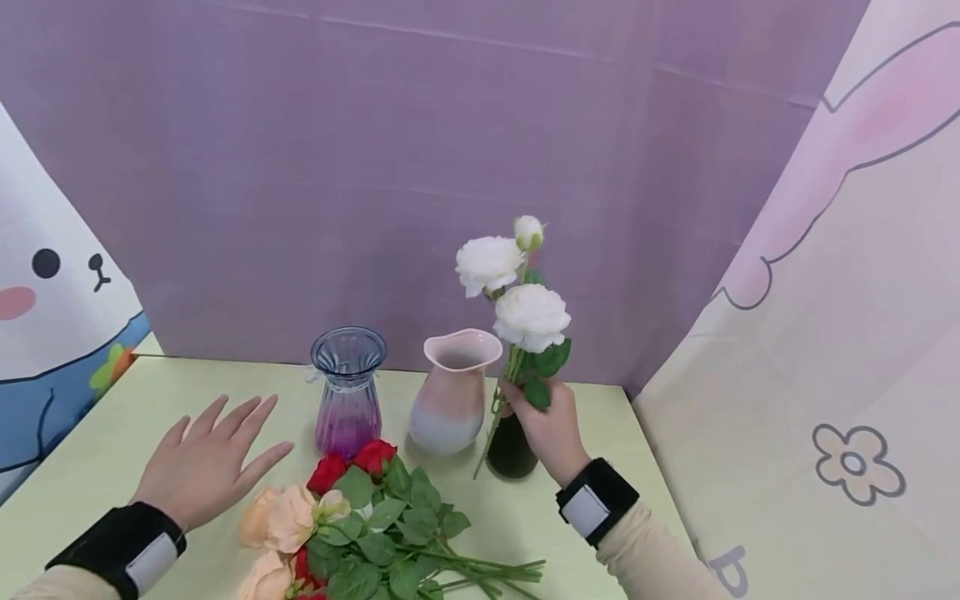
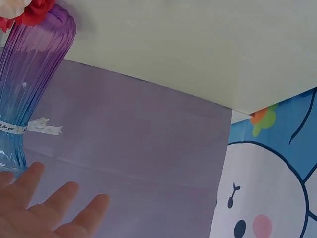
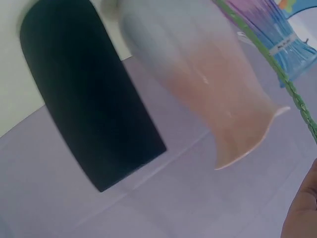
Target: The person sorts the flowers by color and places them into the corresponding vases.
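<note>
My right hand (image 1: 553, 427) grips the green stems of several white artificial flowers (image 1: 532, 318), holding them upright. It is in front of the upper part of a black vase (image 1: 512, 454) and hides its mouth in the head view. One stem (image 3: 282, 74) runs past a pink and white vase (image 3: 213, 74) in the right wrist view, with the black vase (image 3: 94, 99) beside it. My left hand (image 1: 206, 471) hovers over the left of the table, fingers straight and spread, touching nothing. Nearest to it stands a purple and blue glass vase (image 1: 348, 412).
Red roses (image 1: 375, 456), peach roses (image 1: 291, 517) and leafy stems (image 1: 405, 542) lie in a heap at the table's front middle, stem ends pointing right. A purple cloth (image 1: 375, 167) hangs behind the pale table (image 1: 90, 433). Printed cartoon sheets (image 1: 855, 333) flank both sides.
</note>
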### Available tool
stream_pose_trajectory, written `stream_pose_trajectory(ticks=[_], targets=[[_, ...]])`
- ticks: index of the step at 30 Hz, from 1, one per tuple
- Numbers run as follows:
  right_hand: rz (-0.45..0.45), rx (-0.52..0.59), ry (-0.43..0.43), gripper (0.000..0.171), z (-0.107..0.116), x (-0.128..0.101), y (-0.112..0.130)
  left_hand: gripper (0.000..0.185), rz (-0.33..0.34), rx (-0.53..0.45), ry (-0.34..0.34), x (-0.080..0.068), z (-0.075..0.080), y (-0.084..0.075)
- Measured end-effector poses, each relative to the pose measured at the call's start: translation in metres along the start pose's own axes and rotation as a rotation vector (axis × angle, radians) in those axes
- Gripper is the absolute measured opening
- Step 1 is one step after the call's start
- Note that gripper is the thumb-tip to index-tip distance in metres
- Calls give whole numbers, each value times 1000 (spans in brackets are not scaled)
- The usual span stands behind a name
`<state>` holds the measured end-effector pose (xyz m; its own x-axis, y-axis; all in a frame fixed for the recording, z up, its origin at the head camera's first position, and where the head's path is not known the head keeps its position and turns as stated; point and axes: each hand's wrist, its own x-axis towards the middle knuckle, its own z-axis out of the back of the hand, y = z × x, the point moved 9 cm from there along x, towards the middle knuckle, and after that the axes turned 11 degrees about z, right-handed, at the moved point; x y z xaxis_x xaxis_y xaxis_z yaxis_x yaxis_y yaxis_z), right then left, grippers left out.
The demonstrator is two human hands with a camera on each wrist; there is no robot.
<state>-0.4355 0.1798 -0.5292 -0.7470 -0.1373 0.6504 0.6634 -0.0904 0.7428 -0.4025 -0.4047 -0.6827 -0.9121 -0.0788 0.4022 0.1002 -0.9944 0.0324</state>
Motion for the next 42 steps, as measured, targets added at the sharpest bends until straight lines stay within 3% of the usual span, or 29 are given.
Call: stream_pose_trajectory(ticks=[8,13,19,25,42], targets=[[-23,148,-37,42,-2,47,23,100,-17,-12,6,-4,-12,-18],[9,211,-66,42,8,76,19,99,-46,-31,-13,-2,5,-35],[22,229,-132,46,27,109,1,100,-78,-71,-32,1,21,-55],[38,236,-205,47,50,135,11,100,-98,-82,-34,4,25,-70],[86,257,-310,44,104,183,5,96,-124,-106,-6,-13,15,-98]])
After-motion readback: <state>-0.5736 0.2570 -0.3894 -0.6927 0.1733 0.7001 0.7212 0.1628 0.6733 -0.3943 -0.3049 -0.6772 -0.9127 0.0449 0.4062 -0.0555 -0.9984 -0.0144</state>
